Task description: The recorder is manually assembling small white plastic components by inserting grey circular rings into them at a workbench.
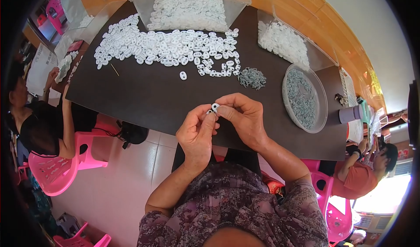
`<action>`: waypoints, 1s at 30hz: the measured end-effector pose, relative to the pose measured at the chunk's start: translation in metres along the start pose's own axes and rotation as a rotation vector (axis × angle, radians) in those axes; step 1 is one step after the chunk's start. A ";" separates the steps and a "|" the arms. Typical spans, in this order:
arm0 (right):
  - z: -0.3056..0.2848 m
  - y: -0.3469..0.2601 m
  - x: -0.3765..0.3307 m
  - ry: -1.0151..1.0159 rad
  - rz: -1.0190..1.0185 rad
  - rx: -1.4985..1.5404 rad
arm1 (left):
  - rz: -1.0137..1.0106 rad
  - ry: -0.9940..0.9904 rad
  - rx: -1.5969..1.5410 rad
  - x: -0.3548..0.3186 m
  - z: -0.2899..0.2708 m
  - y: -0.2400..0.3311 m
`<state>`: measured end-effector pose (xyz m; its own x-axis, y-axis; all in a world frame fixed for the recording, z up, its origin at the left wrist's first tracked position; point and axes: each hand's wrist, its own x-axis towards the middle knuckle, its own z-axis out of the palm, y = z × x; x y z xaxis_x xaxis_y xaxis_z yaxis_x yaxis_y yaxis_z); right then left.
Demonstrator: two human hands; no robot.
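Near the front edge of the dark table (144, 98), my two hands meet over one small white oval plastic piece (214, 107) with dark holes. My left hand (197, 131) pinches its lower left side between thumb and fingers. On its upper right, the thumb and forefinger of my right hand (244, 118) close on the same piece. Fingers cover much of it, so whether a smaller part sits in it cannot be seen. Beyond my hands lies a single loose white oval piece (183, 75). A small heap of grey-green pins (252, 78) rests to the right.
White oval pieces (148, 45) spread across the far tabletop before a clear bin (238, 1) full of them. Another clear bin (321, 56) holds more. At right stand a round tub (323, 115) of pins and a grey cup (350, 114). People sit at left and right on pink chairs (83, 159).
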<state>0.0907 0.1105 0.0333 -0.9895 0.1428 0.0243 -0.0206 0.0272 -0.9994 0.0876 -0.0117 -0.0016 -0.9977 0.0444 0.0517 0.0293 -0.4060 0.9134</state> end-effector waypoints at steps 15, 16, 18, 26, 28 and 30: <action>0.000 0.013 -0.003 -0.009 -0.152 -0.145 | 0.017 -0.010 -0.094 -0.002 0.002 -0.002; -0.001 0.014 -0.003 -0.005 -0.152 -0.146 | 0.018 -0.012 -0.094 -0.001 0.002 -0.002; -0.001 0.014 -0.005 -0.002 -0.151 -0.148 | 0.005 -0.025 -0.091 -0.002 0.002 -0.003; 0.000 0.008 -0.008 -0.018 -0.073 0.022 | -0.026 -0.027 -0.150 -0.004 0.000 0.000; 0.000 0.010 -0.007 -0.023 -0.082 -0.007 | -0.020 -0.018 -0.138 -0.005 0.001 0.000; -0.001 0.010 -0.007 -0.032 -0.092 -0.036 | 0.012 0.003 -0.137 -0.006 0.001 -0.002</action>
<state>0.0975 0.1104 0.0229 -0.9877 0.1066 0.1147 -0.1072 0.0743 -0.9915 0.0936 -0.0105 -0.0034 -0.9975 0.0359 0.0611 0.0330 -0.5273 0.8490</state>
